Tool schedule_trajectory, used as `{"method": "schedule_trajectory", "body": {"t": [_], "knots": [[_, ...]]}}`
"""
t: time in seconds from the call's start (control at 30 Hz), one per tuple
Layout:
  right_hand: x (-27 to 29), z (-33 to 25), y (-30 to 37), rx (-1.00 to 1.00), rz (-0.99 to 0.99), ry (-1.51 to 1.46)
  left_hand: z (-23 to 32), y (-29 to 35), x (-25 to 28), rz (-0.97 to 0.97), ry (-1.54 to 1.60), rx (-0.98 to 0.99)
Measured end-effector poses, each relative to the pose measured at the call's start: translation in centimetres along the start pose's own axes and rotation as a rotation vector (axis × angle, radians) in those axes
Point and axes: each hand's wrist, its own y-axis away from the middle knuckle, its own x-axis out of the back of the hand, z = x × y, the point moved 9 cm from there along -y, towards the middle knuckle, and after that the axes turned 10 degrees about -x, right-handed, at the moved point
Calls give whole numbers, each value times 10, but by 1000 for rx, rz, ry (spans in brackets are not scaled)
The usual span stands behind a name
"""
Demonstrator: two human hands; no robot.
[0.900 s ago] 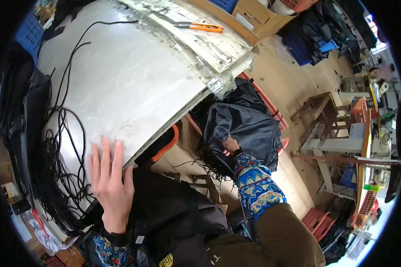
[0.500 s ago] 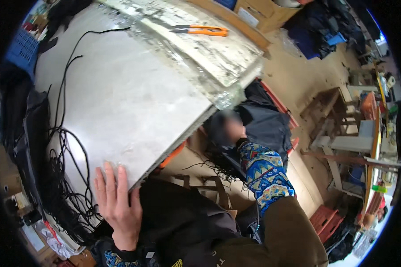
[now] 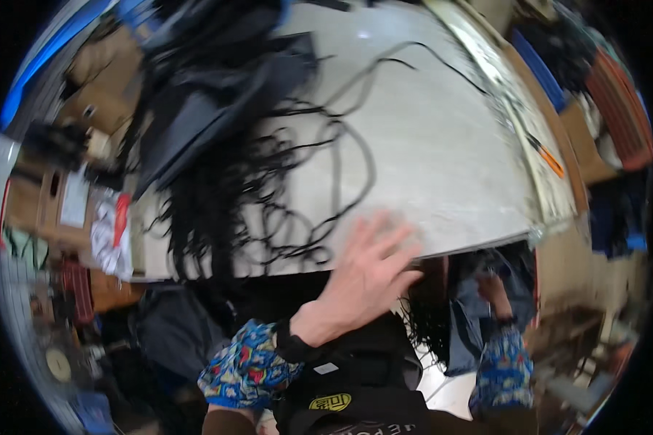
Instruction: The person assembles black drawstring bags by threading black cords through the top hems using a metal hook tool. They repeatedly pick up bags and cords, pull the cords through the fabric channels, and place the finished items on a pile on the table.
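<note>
We've swung head left since 0.9 s ago; left hand [image 3: 366, 279] stays flat on worktop [image 3: 442, 152], fingers [image 3: 384, 232] spread, beside cable tangle [image 3: 247, 196]; right hand [image 3: 495, 290] now lower under edge, fingers' state unclear

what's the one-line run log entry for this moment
left hand: flat on table edge, open | right hand: below table in dark fabric | black cables: tangled on tabletop
</note>
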Motion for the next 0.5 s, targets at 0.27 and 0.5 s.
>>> {"method": "schedule_trajectory", "body": {"t": [0.27,0.5], "knots": [[117,-252,152,-11,-608,-1257,112,47,150,761,2101,-224],[144,-403,187,293,-757,-1357,101,103,195,625,1890,-353]]}}
